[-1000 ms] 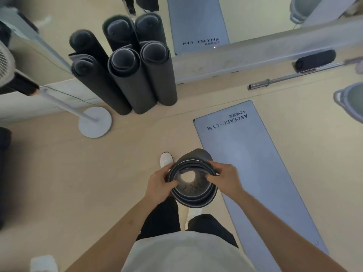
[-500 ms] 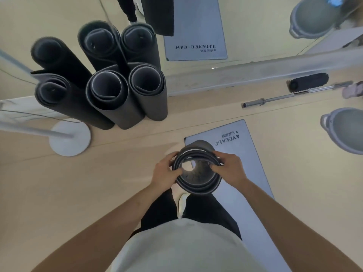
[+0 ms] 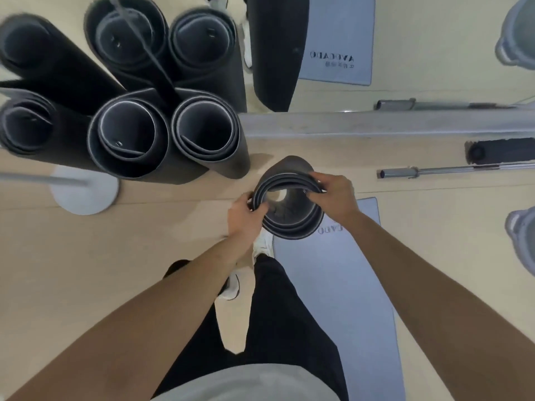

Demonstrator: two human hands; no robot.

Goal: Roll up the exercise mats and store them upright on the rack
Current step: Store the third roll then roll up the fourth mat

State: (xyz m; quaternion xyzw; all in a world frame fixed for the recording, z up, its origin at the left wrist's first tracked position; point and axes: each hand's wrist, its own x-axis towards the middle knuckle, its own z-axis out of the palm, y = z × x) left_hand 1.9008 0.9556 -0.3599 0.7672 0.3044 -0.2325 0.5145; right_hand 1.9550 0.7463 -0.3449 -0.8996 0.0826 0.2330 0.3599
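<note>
Both hands, left hand and right hand, grip the top rim of the rolled mat, held upright just beside the stored mats. Risk: rim-only grip lets coils loosen and unroll, or it nudges neighbours over when set down.

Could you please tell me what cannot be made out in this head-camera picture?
Rack: head view, hidden beneath the standing dark rolled foam mats.
Lower end of the dark rolled mat held by the left hand and right hand: hidden by the roll itself.
Print on the flat grey floor mat: partly covered by that roll.
Grey rounded object: cut off by the right edge.
</note>
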